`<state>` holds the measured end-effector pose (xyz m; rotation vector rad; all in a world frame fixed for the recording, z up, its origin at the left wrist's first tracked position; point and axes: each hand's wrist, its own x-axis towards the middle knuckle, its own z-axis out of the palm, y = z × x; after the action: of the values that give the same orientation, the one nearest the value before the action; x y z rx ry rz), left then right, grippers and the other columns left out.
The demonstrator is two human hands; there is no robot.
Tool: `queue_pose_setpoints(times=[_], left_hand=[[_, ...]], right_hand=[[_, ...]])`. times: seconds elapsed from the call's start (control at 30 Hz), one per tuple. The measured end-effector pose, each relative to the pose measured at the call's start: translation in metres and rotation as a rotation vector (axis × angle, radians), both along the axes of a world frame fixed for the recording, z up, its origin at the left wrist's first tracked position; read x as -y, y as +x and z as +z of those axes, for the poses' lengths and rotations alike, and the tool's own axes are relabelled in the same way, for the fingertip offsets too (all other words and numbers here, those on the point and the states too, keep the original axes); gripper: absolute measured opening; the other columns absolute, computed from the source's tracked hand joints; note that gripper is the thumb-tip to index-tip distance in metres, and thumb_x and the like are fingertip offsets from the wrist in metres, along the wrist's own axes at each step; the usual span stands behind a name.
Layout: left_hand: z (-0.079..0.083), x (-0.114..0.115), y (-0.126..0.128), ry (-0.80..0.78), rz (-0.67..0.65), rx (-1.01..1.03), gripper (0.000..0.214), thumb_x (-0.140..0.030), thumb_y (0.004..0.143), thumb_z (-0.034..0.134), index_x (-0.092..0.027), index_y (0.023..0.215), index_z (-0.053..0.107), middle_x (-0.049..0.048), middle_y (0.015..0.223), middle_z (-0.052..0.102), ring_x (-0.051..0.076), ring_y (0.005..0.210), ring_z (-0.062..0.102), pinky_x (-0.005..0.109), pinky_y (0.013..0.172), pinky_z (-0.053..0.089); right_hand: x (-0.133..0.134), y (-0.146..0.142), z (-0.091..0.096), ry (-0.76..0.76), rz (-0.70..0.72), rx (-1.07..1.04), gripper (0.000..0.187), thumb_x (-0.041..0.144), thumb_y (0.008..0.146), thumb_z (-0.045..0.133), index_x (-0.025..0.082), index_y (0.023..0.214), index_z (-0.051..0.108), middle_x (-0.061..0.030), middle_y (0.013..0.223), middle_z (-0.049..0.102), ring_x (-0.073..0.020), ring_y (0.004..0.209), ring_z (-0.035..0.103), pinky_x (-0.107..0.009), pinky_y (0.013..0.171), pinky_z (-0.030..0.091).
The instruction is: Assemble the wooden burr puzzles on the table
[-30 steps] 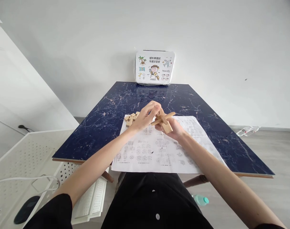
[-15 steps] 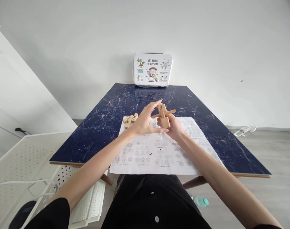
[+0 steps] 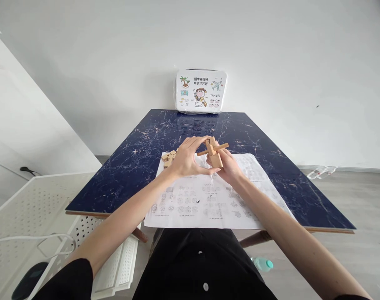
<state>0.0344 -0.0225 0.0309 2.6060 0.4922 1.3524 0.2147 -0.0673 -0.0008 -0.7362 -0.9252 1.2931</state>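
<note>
Over the blue table [image 3: 136, 158], at the printed sheet's [image 3: 205, 220] 12 o'clock: left hand [image 3: 187, 158] and right hand [image 3: 230, 170] on a crossed wooden assembly [image 3: 216, 161].
Left thumb and fingers grip its ends, right fingers curl round from 4 o'clock; several pieces look joined, loose blocks [image 3: 167, 159] at 10 o'clock unattached.

Blocks [image 3: 168, 158] lie left on the sheet [image 3: 205, 223], the case [image 3: 201, 91] behind.

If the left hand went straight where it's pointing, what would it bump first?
The left hand would probably meet the crossed wooden pieces first; its fingers seem to touch them already. The right hand looks just beyond, though depth is unclear.
</note>
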Motion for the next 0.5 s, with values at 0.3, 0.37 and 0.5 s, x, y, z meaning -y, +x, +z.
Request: queue_pose_setpoints(times=[0.3, 0.37, 0.5], left_hand=[[-0.001, 0.003, 0.003, 0.013, 0.058, 0.030, 0.092, -0.065, 0.064, 0.092, -0.023, 0.141, 0.062, 0.0118, 0.126, 0.078, 0.033, 0.110, 0.073, 0.052, 0.101, 0.052], [0.000, 0.004, 0.004, 0.012, 0.068, 0.026, 0.092, -0.067, 0.064, 0.090, -0.024, 0.141, 0.062, 0.0115, 0.126, 0.078, 0.034, 0.110, 0.073, 0.053, 0.101, 0.052], [0.001, 0.004, 0.004, 0.043, 0.079, 0.020, 0.093, -0.070, 0.064, 0.088, -0.024, 0.140, 0.063, 0.0119, 0.123, 0.078, 0.034, 0.109, 0.074, 0.053, 0.101, 0.052]], right_hand=[[0.001, -0.003, 0.002, 0.009, 0.080, -0.083, 0.041, 0.059, 0.090, 0.083, 0.025, 0.085, 0.061, 0.0079, 0.062, 0.034, -0.0107, 0.053, 0.027, -0.027, 0.052, 0.043], [0.001, -0.003, 0.004, 0.022, 0.086, -0.073, 0.040, 0.059, 0.093, 0.080, 0.025, 0.086, 0.060, 0.0080, 0.061, 0.032, -0.0111, 0.052, 0.025, -0.027, 0.051, 0.044], [0.001, 0.002, 0.007, 0.034, 0.041, -0.050, 0.044, 0.063, 0.093, 0.078, 0.027, 0.084, 0.054, 0.0094, 0.058, 0.022, -0.0122, 0.050, 0.022, -0.026, 0.047, 0.039]])
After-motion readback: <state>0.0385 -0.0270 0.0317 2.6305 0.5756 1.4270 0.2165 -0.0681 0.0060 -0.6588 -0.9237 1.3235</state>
